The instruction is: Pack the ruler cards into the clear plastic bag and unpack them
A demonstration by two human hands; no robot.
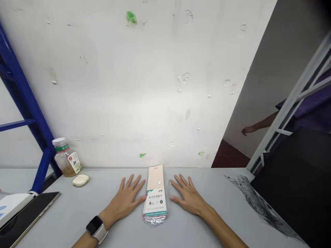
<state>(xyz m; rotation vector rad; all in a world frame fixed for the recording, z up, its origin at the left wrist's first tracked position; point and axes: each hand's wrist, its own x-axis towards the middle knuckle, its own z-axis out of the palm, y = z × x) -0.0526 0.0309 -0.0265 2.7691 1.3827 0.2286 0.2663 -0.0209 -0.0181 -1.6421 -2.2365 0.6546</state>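
Note:
A long, flat packet (155, 196) with a beige upper part and a white and teal label lies upright on the grey table (124, 234), its clear plastic end toward me. My left hand (126, 199) is spread flat just left of it, the thumb at the packet's left edge. A smartwatch is on that wrist. To the right of the packet, my right hand (188, 198) lies flat with fingers apart, a small gap from the packet. A bit of clear plastic shows by its fingertips. Neither hand holds anything.
At the left are a jar (66, 158), a small cream case (80, 180), a phone (28, 217), a white box (15, 205) and a blue metal frame (31, 93). A black object (292, 182) covers the right side. Beyond a pale frame, another person's hand (248, 130) shows.

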